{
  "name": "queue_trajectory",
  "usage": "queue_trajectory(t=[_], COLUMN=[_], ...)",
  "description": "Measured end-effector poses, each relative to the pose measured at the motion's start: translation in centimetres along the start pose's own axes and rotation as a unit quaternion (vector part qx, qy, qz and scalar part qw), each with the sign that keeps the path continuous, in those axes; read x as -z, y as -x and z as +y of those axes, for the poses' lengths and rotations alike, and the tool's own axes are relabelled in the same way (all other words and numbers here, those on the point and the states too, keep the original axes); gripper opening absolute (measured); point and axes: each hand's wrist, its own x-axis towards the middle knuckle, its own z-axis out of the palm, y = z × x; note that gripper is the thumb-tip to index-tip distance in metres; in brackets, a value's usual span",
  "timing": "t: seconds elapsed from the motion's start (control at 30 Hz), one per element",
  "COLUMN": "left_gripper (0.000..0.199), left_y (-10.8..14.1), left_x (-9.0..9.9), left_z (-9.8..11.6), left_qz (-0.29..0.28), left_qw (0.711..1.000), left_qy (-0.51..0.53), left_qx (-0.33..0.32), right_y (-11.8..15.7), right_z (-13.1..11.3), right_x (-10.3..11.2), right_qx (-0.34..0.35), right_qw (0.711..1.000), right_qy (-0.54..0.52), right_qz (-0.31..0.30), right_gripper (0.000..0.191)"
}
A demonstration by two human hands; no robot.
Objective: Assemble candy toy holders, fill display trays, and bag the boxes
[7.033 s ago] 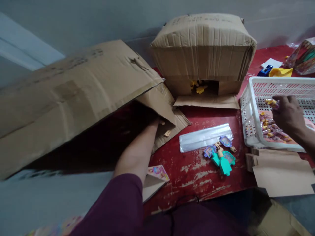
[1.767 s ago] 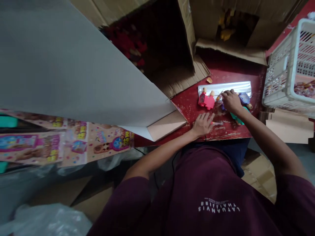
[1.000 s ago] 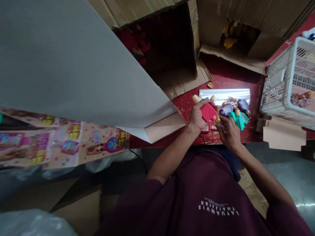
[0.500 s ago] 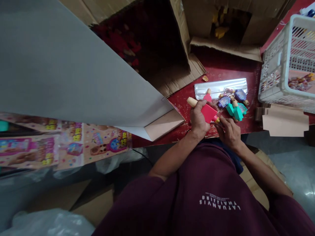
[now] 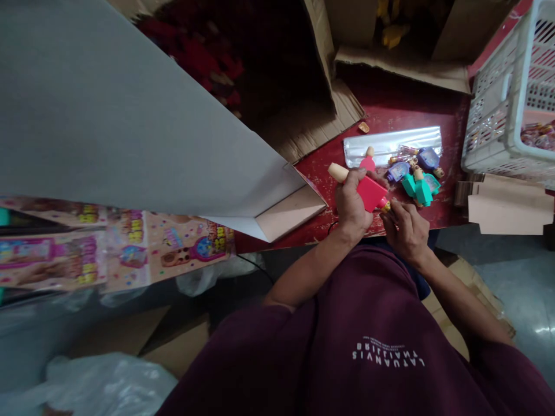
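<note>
My left hand (image 5: 352, 203) is wrapped round a red toy (image 5: 371, 193) with a cream-coloured end (image 5: 337, 172) that sticks out to the upper left. At the toy's lower right end, the fingers of my right hand (image 5: 406, 228) pinch a small yellow piece (image 5: 385, 207). Just beyond my hands lie another red toy (image 5: 368, 160), purple toys (image 5: 428, 158) and green toys (image 5: 421, 190), partly on a silver plastic sheet (image 5: 368, 149).
Open cardboard boxes (image 5: 314, 130) with red and yellow pieces stand at the back. A white basket (image 5: 489, 127) is at right, above stacked cardboard pieces (image 5: 505, 205). A large grey panel (image 5: 130, 127) fills the left, above printed packaging (image 5: 186, 242).
The view has shifted slightly, so the boxes and basket sit a little higher. Both hands keep their hold on the red toy and its yellow end piece, with the toy turned slightly.
</note>
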Motion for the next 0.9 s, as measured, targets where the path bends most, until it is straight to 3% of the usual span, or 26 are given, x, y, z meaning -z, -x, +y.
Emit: queue_trajectory(t=[0.23, 0.3, 0.37, 0.43, 0.47, 0.53, 0.6, 0.63, 0.67, 0.7, 0.73, 0.77, 0.83, 0.87, 0.9], left_gripper=[0.025, 0.024, 0.024, 0.024, 0.024, 0.024, 0.024, 0.024, 0.024, 0.023, 0.023, 0.023, 0.023, 0.022, 0.022], left_y=[0.0, 0.0, 0.1, 0.2, 0.3, 0.4, 0.4, 0.3, 0.2, 0.1, -0.1, -0.2, -0.4, -0.5, -0.4], left_x=[0.7, 0.8, 0.9, 1.0, 1.0, 1.0, 0.9, 0.9, 0.8, 0.8, 0.7, 0.7, 0.6, 0.6, 0.6], left_z=[-0.4, -0.5, -0.6, -0.7, -0.7, -0.8, -0.9, -0.9, -0.8, -0.7, -0.6, -0.5, -0.2, -0.1, -0.1], left_qz=[-0.016, -0.014, -0.013, -0.014, -0.015, -0.017, -0.017, -0.018, -0.019, -0.021, -0.024, -0.026, -0.030, -0.032, -0.033], left_qw=[0.999, 0.999, 0.999, 0.999, 0.999, 0.999, 0.998, 0.998, 0.998, 0.998, 0.998, 0.998, 0.998, 0.998, 0.999], left_qy=[-0.006, -0.005, -0.004, -0.005, -0.006, -0.010, -0.011, -0.011, -0.011, -0.011, -0.011, -0.012, -0.011, -0.010, -0.009], left_qx=[0.038, 0.041, 0.043, 0.045, 0.046, 0.048, 0.052, 0.054, 0.057, 0.058, 0.058, 0.056, 0.048, 0.044, 0.041], right_y=[-0.2, -0.6, -1.1, -1.8, -2.1, -2.7, -3.2, -3.4, -3.5, -3.5, -3.3, -3.1, -2.3, -1.7, -1.1], right_z=[0.2, -0.4, -1.2, -1.9, -2.2, -2.4, -2.3, -2.2, -2.2, -2.1, -2.1, -2.1, -2.0, -1.9, -1.7], right_x=[0.6, 1.2, 2.1, 3.0, 3.4, 4.0, 4.1, 4.1, 4.0, 3.8, 3.6, 3.3, 2.5, 2.1, 1.6], right_qx=[0.000, -0.049, -0.145, -0.275, -0.343, -0.456, -0.518, -0.532, -0.536, -0.532, -0.519, -0.492, -0.391, -0.323, -0.254], right_qw=[0.996, 0.987, 0.960, 0.898, 0.850, 0.723, 0.589, 0.540, 0.515, 0.522, 0.563, 0.632, 0.804, 0.877, 0.930], right_qy=[-0.090, -0.145, -0.221, -0.316, -0.370, -0.485, -0.579, -0.608, -0.621, -0.618, -0.596, -0.555, -0.417, -0.331, -0.248], right_qz=[-0.024, -0.045, -0.086, -0.135, -0.153, -0.187, -0.223, -0.238, -0.249, -0.250, -0.241, -0.223, -0.163, -0.130, -0.100], right_gripper=[0.032, 0.031, 0.033, 0.035, 0.037, 0.041, 0.047, 0.049, 0.050, 0.051, 0.052, 0.052, 0.053, 0.051, 0.049])
